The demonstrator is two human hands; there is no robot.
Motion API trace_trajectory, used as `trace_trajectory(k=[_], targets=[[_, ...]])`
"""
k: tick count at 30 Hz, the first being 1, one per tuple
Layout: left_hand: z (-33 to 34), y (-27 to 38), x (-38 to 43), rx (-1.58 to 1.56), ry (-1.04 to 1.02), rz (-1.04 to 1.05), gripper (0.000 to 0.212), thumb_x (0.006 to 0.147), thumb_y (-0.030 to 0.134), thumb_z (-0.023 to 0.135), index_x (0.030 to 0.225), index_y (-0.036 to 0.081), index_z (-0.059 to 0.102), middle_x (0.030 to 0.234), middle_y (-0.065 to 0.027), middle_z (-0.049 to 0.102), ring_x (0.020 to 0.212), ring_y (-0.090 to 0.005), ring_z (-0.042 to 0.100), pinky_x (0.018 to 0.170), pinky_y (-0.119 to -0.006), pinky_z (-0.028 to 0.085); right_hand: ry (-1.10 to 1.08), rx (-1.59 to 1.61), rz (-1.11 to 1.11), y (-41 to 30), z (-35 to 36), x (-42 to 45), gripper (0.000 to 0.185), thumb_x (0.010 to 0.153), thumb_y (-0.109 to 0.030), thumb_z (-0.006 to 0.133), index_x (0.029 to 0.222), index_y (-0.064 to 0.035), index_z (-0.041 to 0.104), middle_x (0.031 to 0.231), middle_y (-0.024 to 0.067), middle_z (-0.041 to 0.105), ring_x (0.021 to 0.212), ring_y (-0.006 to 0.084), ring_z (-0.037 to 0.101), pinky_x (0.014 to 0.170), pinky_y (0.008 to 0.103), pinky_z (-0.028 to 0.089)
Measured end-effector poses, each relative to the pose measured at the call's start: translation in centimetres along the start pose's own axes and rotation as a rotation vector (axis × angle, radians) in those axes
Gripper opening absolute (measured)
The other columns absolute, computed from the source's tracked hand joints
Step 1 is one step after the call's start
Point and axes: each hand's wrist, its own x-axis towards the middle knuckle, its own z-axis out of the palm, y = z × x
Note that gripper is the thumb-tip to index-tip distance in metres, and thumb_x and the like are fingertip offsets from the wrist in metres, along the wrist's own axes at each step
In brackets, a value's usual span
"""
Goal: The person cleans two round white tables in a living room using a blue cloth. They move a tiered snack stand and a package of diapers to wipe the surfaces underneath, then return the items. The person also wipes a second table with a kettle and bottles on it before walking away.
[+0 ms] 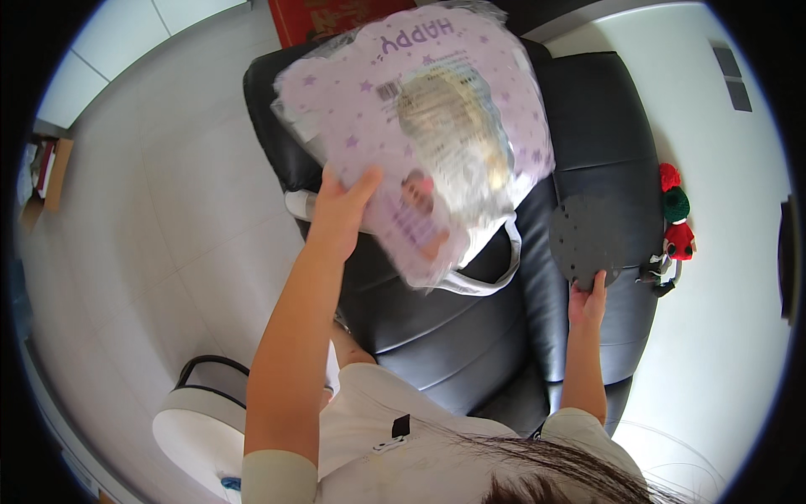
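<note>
My left hand (337,214) grips the near left edge of a large lilac package (352,113) in clear plastic wrap. It is printed with stars and writing, has a wavy rim, and is blurred. Behind and below the package shows a white strap (485,286), which looks like a bag handle; the rest of that bag is mostly hidden. On the right, my right hand (587,302) pinches the lower edge of a dark grey round disc (582,239) with small holes near its rim. Both things are above a black leather sofa (441,327).
A red and green crocheted doll (679,214) is by the sofa's right edge, against the white wall (718,189). At the far left sits an open cardboard box (58,173). A round white case (195,428) with a black handle stands at lower left. Something red (334,16) lies beyond the sofa.
</note>
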Motion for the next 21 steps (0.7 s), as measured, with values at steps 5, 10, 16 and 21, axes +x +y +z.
trace_trajectory(k=[5,10,16,21], targets=[[1.3,-3.6,3.9,0.203,0.413,-0.288,0.078,0.086,0.04,0.061,0.146,0.011,0.02,0.144,-0.0107,0.032,0.131,-0.0246,0.033,0.106,-0.04,0.027,-0.002,0.091,0.166,3.0,-3.9,0.5,0.034,0.094,-0.025,0.054,0.123,-0.0072,0.051,0.121,0.0047,0.057,0.11,0.0183,0.054,0.089,0.034,0.045],[-8.9,-7.9,-4.3,0.28,0.45,-0.477,0.067,0.088,0.041,0.058,0.142,0.013,0.03,0.139,-0.0086,0.037,0.125,-0.0242,0.037,0.102,-0.039,0.031,-0.276,0.313,0.382,8.6,7.9,-0.8,0.033,0.094,-0.025,0.054,0.124,-0.0114,0.052,0.124,-0.0001,0.056,0.115,0.0164,0.05,0.099,0.034,0.036],[-20.2,-7.4,-18.1,-0.036,0.736,-0.552,0.043,0.089,0.033,0.059,0.127,0.014,0.05,0.123,-0.0029,0.052,0.103,-0.0168,0.05,0.089,-0.03,0.042,-0.178,0.247,0.377,15.2,25.5,7.1,0.031,0.092,-0.022,0.057,0.119,-0.0067,0.052,0.117,0.0025,0.057,0.106,0.0175,0.055,0.089,0.0361,0.042],[-28.6,-8.4,-27.6,-0.273,0.991,-0.409,0.044,0.089,0.033,0.058,0.127,0.014,0.05,0.117,-0.0032,0.055,0.099,-0.0154,0.052,0.082,-0.029,0.045,-0.157,-0.208,0.291,18.3,30.7,15.7,0.048,0.08,-0.009,0.068,0.123,-0.0008,0.049,0.11,0.0109,0.061,0.099,0.0242,0.058,0.075,0.0365,0.049]])
